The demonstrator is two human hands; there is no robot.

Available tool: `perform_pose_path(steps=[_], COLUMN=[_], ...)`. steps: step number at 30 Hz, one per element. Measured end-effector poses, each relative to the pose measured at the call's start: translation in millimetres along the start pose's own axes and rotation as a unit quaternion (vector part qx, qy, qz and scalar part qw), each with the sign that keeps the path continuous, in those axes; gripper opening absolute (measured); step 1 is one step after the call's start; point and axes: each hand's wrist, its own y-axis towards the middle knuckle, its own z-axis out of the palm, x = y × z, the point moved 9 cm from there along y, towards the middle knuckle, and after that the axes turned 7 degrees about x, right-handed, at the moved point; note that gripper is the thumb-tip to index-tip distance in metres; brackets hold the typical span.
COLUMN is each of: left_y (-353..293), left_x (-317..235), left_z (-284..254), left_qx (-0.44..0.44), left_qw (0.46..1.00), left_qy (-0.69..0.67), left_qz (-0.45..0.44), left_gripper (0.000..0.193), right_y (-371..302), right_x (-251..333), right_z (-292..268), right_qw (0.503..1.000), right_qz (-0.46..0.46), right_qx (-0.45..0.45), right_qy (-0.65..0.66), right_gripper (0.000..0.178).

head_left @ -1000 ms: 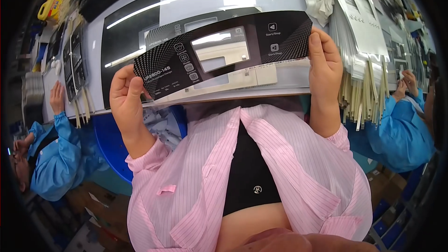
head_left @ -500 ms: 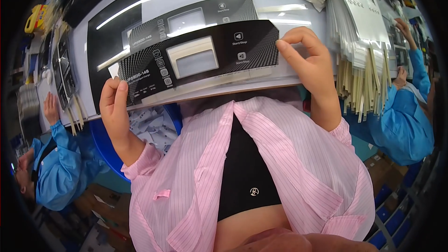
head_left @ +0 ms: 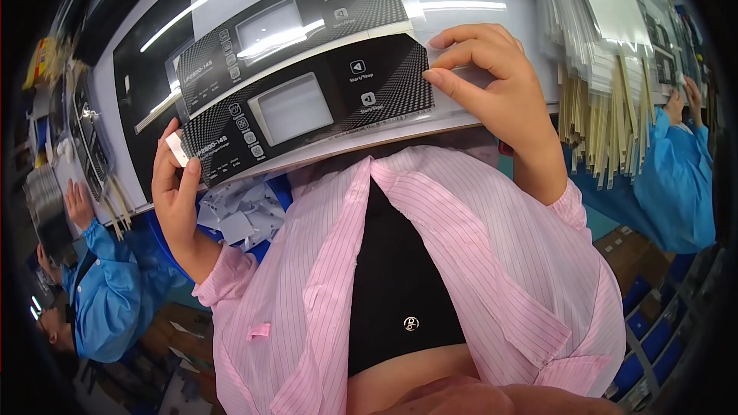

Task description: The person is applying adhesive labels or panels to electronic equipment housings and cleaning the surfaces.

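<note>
A person in a pink striped shirt holds a black control-panel overlay (head_left: 307,111), with a clear window and printed button icons, at the near edge of a grey counter (head_left: 492,0). The left hand (head_left: 175,192) has its grip pinched together on the overlay's left end, where a small white tab of backing film (head_left: 177,147) sticks out. The right hand (head_left: 492,84) presses the overlay's right end, its fingers closed on that edge. The film looks barely started, so most of the peeling seems left to do. A second, similar overlay (head_left: 292,19) lies flat on the counter just behind. White peeled scraps (head_left: 238,215) sit below the counter edge near the left hand. Stacks of bagged sheets (head_left: 607,54) crowd the right side. Co-workers in blue sleeves (head_left: 676,161) work at both sides
</note>
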Motion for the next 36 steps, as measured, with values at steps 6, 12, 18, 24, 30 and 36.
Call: perform_pose_path(steps=[6,12,18,24,30,36], left_y=[1.6,4.0,1.8,3.9,7.0,3.9], left_x=[-9.0,-7.4,-5.0,-5.2,-7.7,-13.7], left_z=[0.4,3.6,2.9,3.7,2.6,0.2], left_qx=[0.023,0.021,0.017,0.022,0.005,0.004], left_qw=[0.997,0.997,0.999,0.998,0.999,0.996], left_qy=[0.057,0.056,0.038,0.051,0.043,0.076], left_qz=[0.044,0.039,0.017,0.022,0.01,0.044], left_gripper=[0.014,0.013,0.014,0.014,0.013,0.008], right_y=[0.5,-0.1,-0.4,-0.7,1.9,9.9], right_x=[-0.4,-1.4,1.1,1.2,3.5,12.4], right_z=[0.2,0.5,1.0,0.9,0.0,11.1], right_qw=[1.0,1.0,1.0,1.0,0.999,0.999], right_qz=[-0.007,-0.008,-0.011,-0.013,-0.01,0.021], right_qx=[0.0,-0.003,-0.005,-0.006,-0.01,0.015], right_qy=[-0.004,-0.006,-0.018,-0.026,-0.038,-0.038], right_gripper=[0.01,0.01,0.011,0.01,0.01,0.009])
